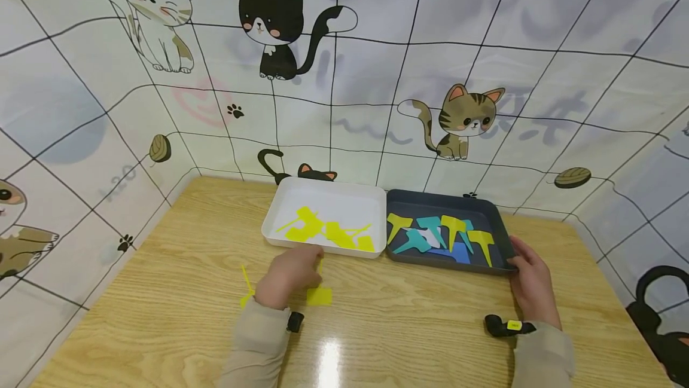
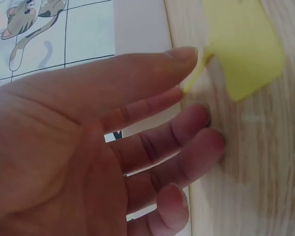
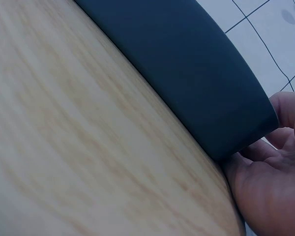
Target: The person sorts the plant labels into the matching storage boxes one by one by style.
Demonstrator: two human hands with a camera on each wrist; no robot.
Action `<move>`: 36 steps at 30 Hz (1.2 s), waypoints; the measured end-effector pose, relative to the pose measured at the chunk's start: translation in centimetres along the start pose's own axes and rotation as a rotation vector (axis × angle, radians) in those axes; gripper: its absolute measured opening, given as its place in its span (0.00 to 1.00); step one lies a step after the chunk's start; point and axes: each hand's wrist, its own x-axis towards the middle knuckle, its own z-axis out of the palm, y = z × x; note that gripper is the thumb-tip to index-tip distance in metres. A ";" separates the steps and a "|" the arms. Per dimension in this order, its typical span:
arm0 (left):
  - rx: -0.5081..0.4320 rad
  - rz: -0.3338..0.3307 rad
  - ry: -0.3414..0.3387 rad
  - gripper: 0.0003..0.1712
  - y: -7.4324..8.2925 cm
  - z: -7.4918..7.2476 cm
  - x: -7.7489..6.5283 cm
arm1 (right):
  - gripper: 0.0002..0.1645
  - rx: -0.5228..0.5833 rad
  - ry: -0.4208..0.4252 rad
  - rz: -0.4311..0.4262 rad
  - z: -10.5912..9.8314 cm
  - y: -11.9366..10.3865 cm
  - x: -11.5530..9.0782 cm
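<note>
My left hand (image 1: 289, 274) is low over the table, just in front of the white tray (image 1: 273, 208). Beneath its fingers lies a yellow T-shaped plant label (image 1: 320, 296). In the left wrist view the label's thin stem reaches the index fingertip, close to the thumb (image 2: 184, 58); a gap shows between thumb and index. Another yellow label (image 1: 247, 280) lies left of this hand, partly covered by it. My right hand (image 1: 534, 283) grips the near right corner of the dark grey tray (image 1: 503, 244), also seen in the right wrist view (image 3: 187, 73).
Several yellow labels (image 1: 339, 234) lie in the white tray. The dark tray contains yellow, teal (image 1: 413, 241), blue (image 1: 460, 251) and white labels, overlapping. Both trays stand side by side at the back of the wooden table (image 1: 398, 322), before a cat-patterned backdrop (image 1: 366, 77).
</note>
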 end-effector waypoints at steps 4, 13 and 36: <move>-0.018 -0.015 -0.023 0.25 -0.1 0.1 0.0 | 0.32 0.001 -0.003 0.001 0.0 0.0 -0.1; -0.038 0.012 -0.018 0.20 -0.2 0.4 -0.1 | 0.32 0.039 -0.044 -0.023 -0.1 0.0 -0.3; -0.286 0.103 -0.120 0.08 -0.9 0.3 0.3 | 0.32 0.009 -0.020 0.004 -0.2 0.0 -0.4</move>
